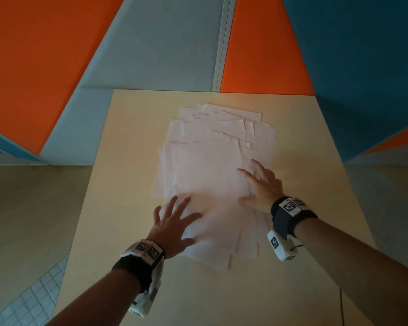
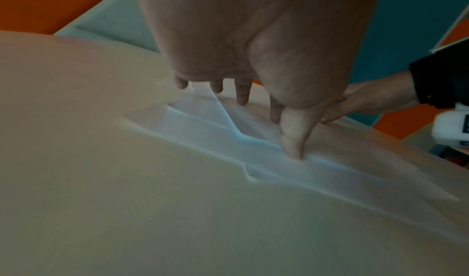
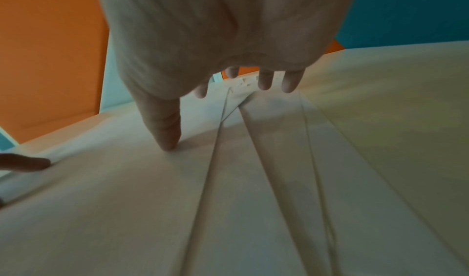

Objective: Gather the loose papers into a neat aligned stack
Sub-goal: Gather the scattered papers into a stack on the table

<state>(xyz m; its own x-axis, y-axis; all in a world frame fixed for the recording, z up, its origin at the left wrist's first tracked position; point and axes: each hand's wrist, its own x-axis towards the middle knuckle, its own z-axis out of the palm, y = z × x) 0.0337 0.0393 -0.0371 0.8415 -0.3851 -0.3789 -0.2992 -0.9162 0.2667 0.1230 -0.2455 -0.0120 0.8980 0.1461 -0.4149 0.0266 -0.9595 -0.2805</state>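
A loose spread of white papers (image 1: 212,165) lies fanned out along the middle of the pale wooden table (image 1: 118,161), its sheets skewed at many angles. My left hand (image 1: 174,222) rests flat with spread fingers on the near left part of the sheets. My right hand (image 1: 259,182) lies flat with straight fingers on the right edge of the spread. In the left wrist view the left hand (image 2: 253,91) has its thumb pressed onto overlapping papers (image 2: 218,132). In the right wrist view the right hand (image 3: 228,91) touches the papers (image 3: 253,180) with its thumb tip.
Orange, grey and blue wall panels (image 1: 151,43) stand behind the table's far edge. Bare tabletop runs on both sides of the papers and in front of them. A tiled floor (image 1: 26,297) shows at the lower left.
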